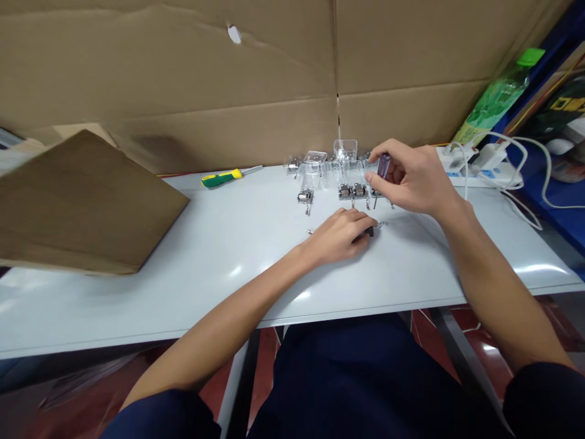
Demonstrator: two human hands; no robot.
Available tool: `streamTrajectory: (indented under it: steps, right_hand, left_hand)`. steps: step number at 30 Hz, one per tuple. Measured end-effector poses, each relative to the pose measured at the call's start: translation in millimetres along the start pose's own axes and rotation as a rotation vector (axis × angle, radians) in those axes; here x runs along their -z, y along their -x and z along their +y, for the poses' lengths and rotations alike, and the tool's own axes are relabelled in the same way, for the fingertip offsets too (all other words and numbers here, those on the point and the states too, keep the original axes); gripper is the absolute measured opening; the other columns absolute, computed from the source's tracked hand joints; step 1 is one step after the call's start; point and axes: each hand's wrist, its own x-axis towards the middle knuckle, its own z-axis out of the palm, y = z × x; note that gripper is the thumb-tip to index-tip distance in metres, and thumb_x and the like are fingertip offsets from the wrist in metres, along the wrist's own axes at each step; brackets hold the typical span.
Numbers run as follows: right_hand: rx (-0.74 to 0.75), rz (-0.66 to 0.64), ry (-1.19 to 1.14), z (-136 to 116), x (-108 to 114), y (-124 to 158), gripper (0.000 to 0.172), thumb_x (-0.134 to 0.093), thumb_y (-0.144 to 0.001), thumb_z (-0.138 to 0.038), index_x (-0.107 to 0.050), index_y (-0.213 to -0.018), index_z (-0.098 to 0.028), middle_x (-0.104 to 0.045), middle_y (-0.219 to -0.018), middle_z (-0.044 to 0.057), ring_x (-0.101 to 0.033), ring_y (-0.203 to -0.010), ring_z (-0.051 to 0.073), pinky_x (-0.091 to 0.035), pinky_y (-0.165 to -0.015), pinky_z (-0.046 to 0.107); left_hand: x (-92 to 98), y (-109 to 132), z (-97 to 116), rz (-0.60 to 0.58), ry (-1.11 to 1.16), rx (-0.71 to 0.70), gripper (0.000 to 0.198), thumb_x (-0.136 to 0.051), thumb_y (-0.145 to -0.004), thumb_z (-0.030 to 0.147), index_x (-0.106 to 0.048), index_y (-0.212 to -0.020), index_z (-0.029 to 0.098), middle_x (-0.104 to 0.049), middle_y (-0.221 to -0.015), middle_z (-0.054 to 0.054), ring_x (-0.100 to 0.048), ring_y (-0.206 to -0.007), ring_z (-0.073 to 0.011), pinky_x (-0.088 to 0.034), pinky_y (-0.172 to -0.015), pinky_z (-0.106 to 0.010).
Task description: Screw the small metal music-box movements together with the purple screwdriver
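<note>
My right hand (pixel 414 180) is closed around the purple handle of a screwdriver (pixel 384 164), its thin shaft pointing down just above the table. Lower and to the left, my left hand (pixel 340 235) lies on the tabletop with its fingers curled over a small dark object (pixel 369 231), mostly hidden. A bit of metal shows on either side of that hand. Behind the hands stand several clear plastic cases (pixel 315 158) and small metal crank mechanisms (pixel 346 191), which look like music box movements. One such mechanism (pixel 304 196) sits apart to the left.
A green and yellow screwdriver (pixel 222 178) lies by the cardboard wall (pixel 183 73). A cardboard box (pixel 91 207) takes up the left of the white table (pixel 205 274). At right are a power strip (pixel 498 174) with white cables and a green-capped bottle (pixel 498 97).
</note>
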Motion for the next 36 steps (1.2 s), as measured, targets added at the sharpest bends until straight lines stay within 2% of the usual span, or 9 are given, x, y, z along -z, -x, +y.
streamTrajectory:
  steps: [5,10,13,15,17,20,26,36]
  right_hand:
    - [-0.005,-0.009,0.008,0,0,0,0.018,-0.07,-0.084,-0.027,-0.064,-0.101,-0.028,-0.059,-0.059,-0.007,-0.055,-0.051,0.015,-0.042,-0.054,0.032]
    - [0.003,-0.004,0.001,-1,0,0,0.018,-0.07,-0.084,-0.026,-0.065,-0.101,-0.027,-0.059,-0.058,-0.007,-0.054,-0.05,0.015,-0.043,-0.054,0.031]
    - [-0.003,-0.005,-0.014,-2,1,0,0.017,-0.069,-0.085,-0.027,-0.065,-0.101,-0.027,-0.059,-0.057,-0.007,-0.054,-0.049,0.015,-0.044,-0.054,0.032]
    - [-0.003,-0.003,-0.016,-3,1,0,0.016,-0.069,-0.085,-0.027,-0.065,-0.101,-0.027,-0.059,-0.057,-0.007,-0.054,-0.049,0.015,-0.044,-0.053,0.032]
    - [-0.002,-0.005,-0.008,-3,1,0,0.016,-0.069,-0.086,-0.027,-0.065,-0.101,-0.027,-0.059,-0.057,-0.007,-0.054,-0.049,0.015,-0.043,-0.053,0.032]
    - [0.0,-0.013,-0.001,-2,0,0,0.016,-0.069,-0.086,-0.026,-0.065,-0.101,-0.026,-0.058,-0.056,-0.007,-0.054,-0.049,0.014,-0.042,-0.053,0.031]
    - [-0.006,-0.03,0.003,-3,0,1,0.015,-0.069,-0.087,-0.025,-0.064,-0.101,-0.025,-0.058,-0.058,-0.008,-0.054,-0.049,0.012,-0.042,-0.053,0.028]
    - [-0.002,-0.045,0.025,-4,-1,1,0.016,-0.07,-0.086,-0.022,-0.065,-0.101,-0.025,-0.056,-0.056,-0.008,-0.053,-0.049,0.012,-0.042,-0.053,0.028]
  left_hand:
    - [-0.1,0,0,-0.015,-0.008,0.001,0.034,-0.046,-0.097,0.018,-0.065,-0.125,0.018,-0.073,-0.113,-0.011,-0.066,-0.102,-0.0237,-0.048,-0.09,-0.041]
    - [4.8,2,1,-0.007,0.001,0.023,0.035,-0.048,-0.095,0.017,-0.064,-0.126,0.019,-0.072,-0.116,-0.01,-0.066,-0.109,-0.0243,-0.044,-0.098,-0.043]
    - [17.4,7,-4,0.005,-0.011,0.029,0.04,-0.047,-0.091,0.012,-0.066,-0.125,0.019,-0.072,-0.118,-0.01,-0.065,-0.112,-0.0252,-0.043,-0.1,-0.044]
    - [29.6,13,-12,-0.006,-0.022,0.05,0.046,-0.047,-0.082,0.005,-0.069,-0.12,0.018,-0.073,-0.115,-0.009,-0.066,-0.109,-0.025,-0.045,-0.098,-0.043]
    - [42.4,20,-22,-0.043,-0.014,0.087,0.049,-0.044,-0.077,0.001,-0.072,-0.112,0.018,-0.074,-0.111,-0.008,-0.067,-0.101,-0.0231,-0.048,-0.093,-0.04]
    - [57.7,28,-34,-0.144,0.04,0.127,0.05,-0.047,-0.072,0.0,-0.075,-0.107,0.021,-0.076,-0.108,-0.005,-0.069,-0.098,-0.0217,-0.05,-0.088,-0.036]
    - [68.1,35,-39,-0.248,0.121,0.186,0.032,-0.056,-0.08,0.009,-0.076,-0.102,0.021,-0.077,-0.095,-0.001,-0.067,-0.084,-0.0163,-0.047,-0.076,-0.03]
    - [73.4,39,-37,-0.242,-0.034,0.251,0.005,-0.065,-0.08,0.019,-0.068,-0.076,0.02,-0.067,-0.073,0.001,-0.055,-0.064,-0.0128,-0.036,-0.063,-0.029]
